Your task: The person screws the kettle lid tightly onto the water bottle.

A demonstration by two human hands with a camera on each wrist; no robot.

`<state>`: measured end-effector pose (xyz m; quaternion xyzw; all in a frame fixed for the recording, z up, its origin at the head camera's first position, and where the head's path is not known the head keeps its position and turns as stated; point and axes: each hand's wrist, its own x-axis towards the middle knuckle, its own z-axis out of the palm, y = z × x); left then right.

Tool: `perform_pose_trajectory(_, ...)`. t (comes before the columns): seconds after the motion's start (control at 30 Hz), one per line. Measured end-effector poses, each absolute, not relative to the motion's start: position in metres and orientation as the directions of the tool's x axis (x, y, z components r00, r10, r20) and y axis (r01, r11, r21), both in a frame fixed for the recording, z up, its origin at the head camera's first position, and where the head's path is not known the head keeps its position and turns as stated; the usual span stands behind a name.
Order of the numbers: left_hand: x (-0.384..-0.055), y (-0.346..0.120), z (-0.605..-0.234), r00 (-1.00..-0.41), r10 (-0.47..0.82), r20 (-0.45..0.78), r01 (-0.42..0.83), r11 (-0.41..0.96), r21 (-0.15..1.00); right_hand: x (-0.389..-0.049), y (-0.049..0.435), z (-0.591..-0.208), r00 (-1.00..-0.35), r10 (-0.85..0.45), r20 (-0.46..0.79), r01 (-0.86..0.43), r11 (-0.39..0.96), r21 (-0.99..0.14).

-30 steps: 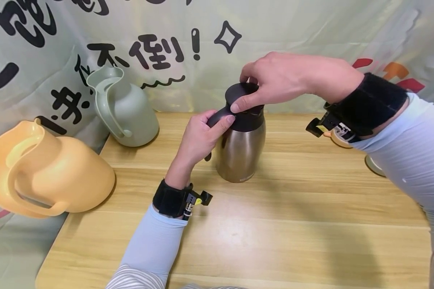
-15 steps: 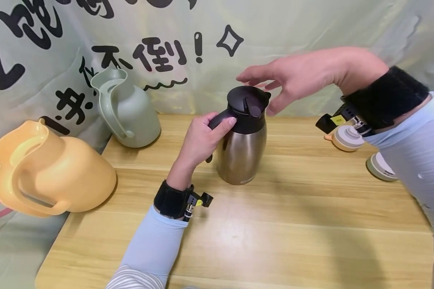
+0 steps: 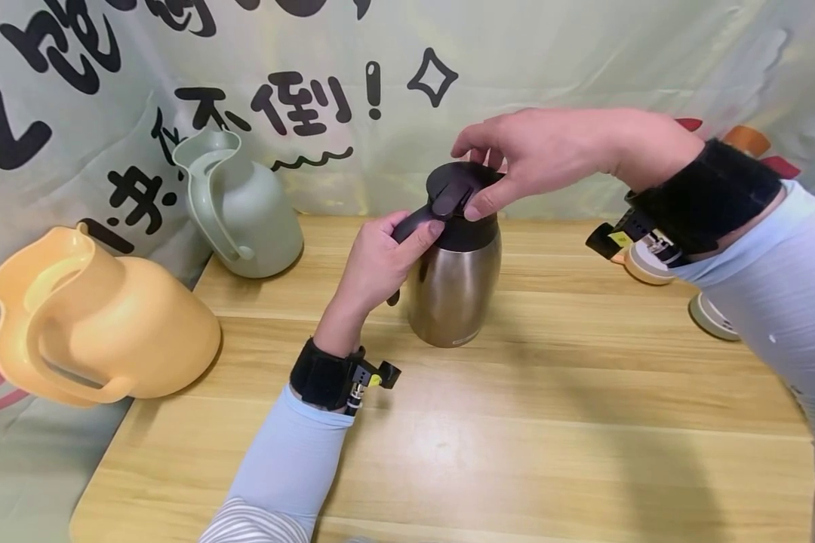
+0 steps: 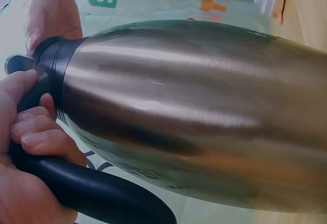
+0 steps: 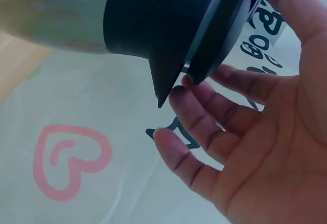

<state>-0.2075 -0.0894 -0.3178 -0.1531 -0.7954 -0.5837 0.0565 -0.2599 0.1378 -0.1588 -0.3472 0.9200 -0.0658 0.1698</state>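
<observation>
A steel vacuum jug (image 3: 453,298) with a black collar stands upright on the wooden table. Its black handle (image 4: 102,191) is wrapped by the fingers of my left hand (image 3: 380,256), whose thumb lies at the handle's top near the lid. From the right, my right hand (image 3: 546,151) holds the black lid (image 3: 456,181), thumb on the near side and fingers at the far rim. The lid's lever points toward the handle. In the right wrist view, fingertips of the right hand (image 5: 265,127) meet the lid's edge beside the pouring spout (image 5: 163,83).
An orange pitcher (image 3: 129,332) and a pale green pitcher (image 3: 254,215) stand to the left. Two lids, one orange-rimmed (image 3: 645,265) and one green-rimmed (image 3: 709,317), lie on the right, partly behind the right arm. A printed cloth (image 3: 550,53) hangs behind the table (image 3: 448,452).
My right hand let go of the lid, lifted away to the right, then came back onto it. The lid's lever has turned from the front toward the handle. The left hand keeps its grip.
</observation>
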Motion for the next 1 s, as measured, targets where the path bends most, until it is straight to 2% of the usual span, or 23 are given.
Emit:
perform_pose_trajectory(0.13,-0.209,-0.090,-0.318,-0.945,0.182,0.271,0.313,0.269,0.911,-0.259,0.139,-0.160,-0.702,-0.660,-0.269,-0.621,0.752,-0.224)
perform_pose_trajectory(0.3,-0.209,-0.091,-0.318,-0.945,0.182,0.271,0.312,0.266,0.912,-0.255,0.138,-0.160,-0.667,-0.675,-0.316,-0.597,0.738,-0.315)
perform_pose_trajectory(0.43,-0.208,-0.091,-0.317,-0.947,0.176,0.269,0.309,0.273,0.911,-0.254,0.136,-0.161,-0.656,-0.696,-0.291,-0.604,0.715,-0.351)
perform_pose_trajectory(0.63,-0.207,-0.090,-0.317,-0.950,0.175,0.259,0.300,0.273,0.914,-0.254,0.133,-0.166,-0.704,-0.681,-0.200,-0.624,0.728,-0.285)
perform_pose_trajectory(0.9,-0.207,-0.089,-0.317,-0.948,0.165,0.271,0.308,0.271,0.912,-0.251,0.131,-0.173,-0.785,-0.605,-0.131,-0.595,0.796,-0.109)
perform_pose_trajectory(1.0,-0.206,-0.089,-0.317,-0.948,0.165,0.273,0.310,0.267,0.913,-0.249,0.133,-0.173,-0.782,-0.607,-0.141,-0.594,0.795,-0.125)
